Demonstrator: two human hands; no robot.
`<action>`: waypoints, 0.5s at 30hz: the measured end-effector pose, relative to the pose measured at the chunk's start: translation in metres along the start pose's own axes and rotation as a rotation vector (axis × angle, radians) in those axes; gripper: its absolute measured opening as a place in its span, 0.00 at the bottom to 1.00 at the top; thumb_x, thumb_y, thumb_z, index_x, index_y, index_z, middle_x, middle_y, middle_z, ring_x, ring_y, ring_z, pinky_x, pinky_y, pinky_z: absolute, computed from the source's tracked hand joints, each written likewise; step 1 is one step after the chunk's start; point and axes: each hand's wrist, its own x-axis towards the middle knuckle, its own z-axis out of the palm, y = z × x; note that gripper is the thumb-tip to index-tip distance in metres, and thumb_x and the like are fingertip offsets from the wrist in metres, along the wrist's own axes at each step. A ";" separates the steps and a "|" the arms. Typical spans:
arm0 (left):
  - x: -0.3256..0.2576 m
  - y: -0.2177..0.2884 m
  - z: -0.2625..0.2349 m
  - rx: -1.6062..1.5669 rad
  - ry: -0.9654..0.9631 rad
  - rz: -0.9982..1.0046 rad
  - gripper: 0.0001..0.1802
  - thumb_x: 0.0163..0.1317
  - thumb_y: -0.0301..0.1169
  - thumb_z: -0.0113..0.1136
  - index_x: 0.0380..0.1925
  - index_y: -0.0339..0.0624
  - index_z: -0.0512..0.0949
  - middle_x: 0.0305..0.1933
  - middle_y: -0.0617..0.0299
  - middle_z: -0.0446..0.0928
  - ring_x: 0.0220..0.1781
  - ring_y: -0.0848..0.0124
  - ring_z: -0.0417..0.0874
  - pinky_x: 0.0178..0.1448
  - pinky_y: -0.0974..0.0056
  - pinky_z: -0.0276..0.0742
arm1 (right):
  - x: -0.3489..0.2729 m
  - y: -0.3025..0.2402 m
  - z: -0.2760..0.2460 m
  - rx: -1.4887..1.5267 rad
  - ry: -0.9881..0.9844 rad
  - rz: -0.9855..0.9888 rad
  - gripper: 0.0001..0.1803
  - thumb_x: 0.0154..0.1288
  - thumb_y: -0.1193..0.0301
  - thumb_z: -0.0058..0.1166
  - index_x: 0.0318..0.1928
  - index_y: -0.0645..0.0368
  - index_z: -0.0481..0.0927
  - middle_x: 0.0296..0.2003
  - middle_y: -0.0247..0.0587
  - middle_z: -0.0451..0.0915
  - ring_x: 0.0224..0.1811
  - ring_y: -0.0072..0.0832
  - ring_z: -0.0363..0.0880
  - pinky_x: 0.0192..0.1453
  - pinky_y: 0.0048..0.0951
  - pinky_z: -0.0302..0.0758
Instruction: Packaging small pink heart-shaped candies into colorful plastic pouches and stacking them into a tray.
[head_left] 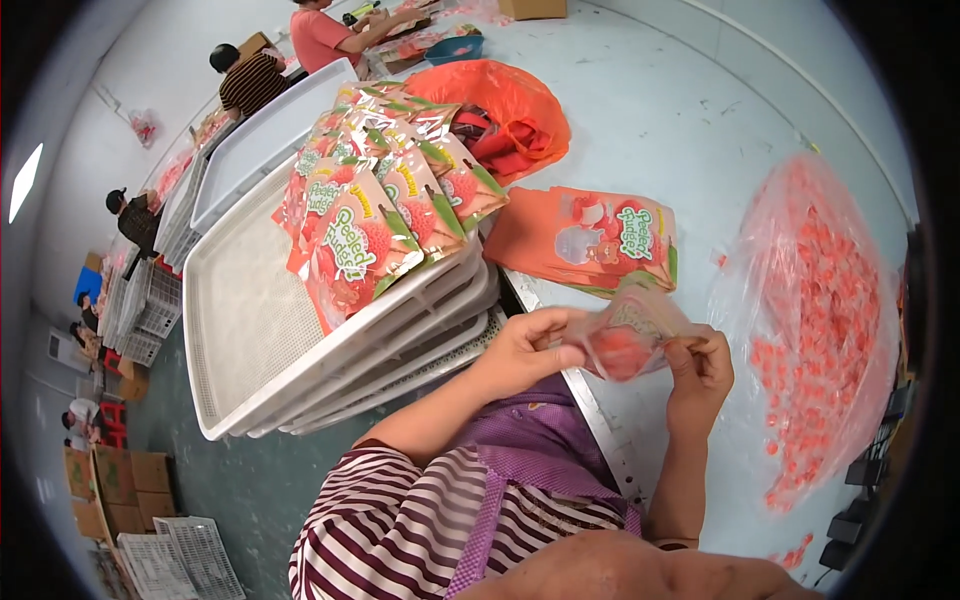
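Observation:
Between both hands, just over the table edge, is a pink candy pouch with its mouth spread apart. My left hand grips one side of the mouth, thumb toward me. My right hand pinches the other side between thumb and fingers. Something red shows inside, too blurred to make out. Just beyond lies a stack of flat orange-pink pouches. To the left, a heap of filled pouches rests on the top white tray of a stack.
A clear plastic bag of small red wrapped pieces lies on the pale table at right. An orange-red plastic bag sits behind the pouches. Co-workers sit at the far end and left. Cartons and white crates stand at lower left.

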 end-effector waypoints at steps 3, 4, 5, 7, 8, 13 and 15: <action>-0.002 -0.002 -0.001 0.001 0.097 0.088 0.11 0.60 0.25 0.60 0.42 0.33 0.76 0.41 0.62 0.77 0.43 0.74 0.78 0.51 0.68 0.73 | -0.004 0.001 0.002 -0.097 -0.005 -0.059 0.05 0.61 0.81 0.55 0.33 0.63 0.71 0.36 0.40 0.77 0.36 0.19 0.72 0.40 0.20 0.69; -0.004 -0.001 0.001 -0.003 0.095 0.089 0.11 0.60 0.25 0.60 0.42 0.33 0.76 0.41 0.62 0.77 0.43 0.74 0.78 0.51 0.68 0.73 | -0.006 0.001 0.002 -0.123 -0.023 -0.095 0.05 0.60 0.81 0.55 0.33 0.64 0.72 0.36 0.40 0.77 0.35 0.19 0.72 0.40 0.20 0.69; -0.006 0.006 0.005 -0.034 0.117 0.043 0.08 0.59 0.26 0.60 0.37 0.33 0.76 0.37 0.62 0.77 0.40 0.75 0.77 0.48 0.69 0.72 | -0.006 0.000 0.002 -0.127 -0.020 -0.093 0.05 0.60 0.81 0.55 0.33 0.64 0.72 0.36 0.40 0.77 0.35 0.19 0.72 0.40 0.20 0.69; -0.006 0.011 0.004 0.016 0.100 0.060 0.06 0.58 0.26 0.62 0.30 0.34 0.78 0.33 0.61 0.77 0.36 0.75 0.76 0.43 0.70 0.71 | -0.005 -0.003 0.002 -0.097 -0.033 -0.104 0.05 0.60 0.81 0.56 0.33 0.64 0.72 0.35 0.41 0.77 0.35 0.20 0.72 0.40 0.20 0.69; -0.007 0.011 0.004 0.011 0.095 0.057 0.06 0.58 0.26 0.62 0.30 0.34 0.78 0.33 0.61 0.77 0.36 0.75 0.76 0.43 0.70 0.71 | -0.006 -0.004 0.003 -0.102 -0.028 -0.101 0.05 0.60 0.81 0.56 0.33 0.64 0.72 0.35 0.41 0.77 0.35 0.20 0.72 0.40 0.20 0.69; -0.010 0.015 -0.002 0.197 0.132 0.235 0.03 0.56 0.25 0.63 0.27 0.36 0.79 0.30 0.61 0.77 0.33 0.74 0.75 0.39 0.69 0.70 | -0.007 -0.005 0.007 -0.218 -0.059 -0.162 0.09 0.62 0.78 0.55 0.28 0.61 0.68 0.32 0.39 0.77 0.33 0.20 0.72 0.36 0.20 0.67; -0.013 0.018 -0.003 0.250 0.127 0.263 0.03 0.55 0.24 0.63 0.27 0.37 0.79 0.30 0.61 0.76 0.33 0.75 0.75 0.38 0.69 0.69 | -0.009 -0.008 0.007 -0.168 -0.015 -0.112 0.09 0.62 0.77 0.55 0.29 0.61 0.69 0.33 0.39 0.77 0.33 0.20 0.71 0.37 0.19 0.67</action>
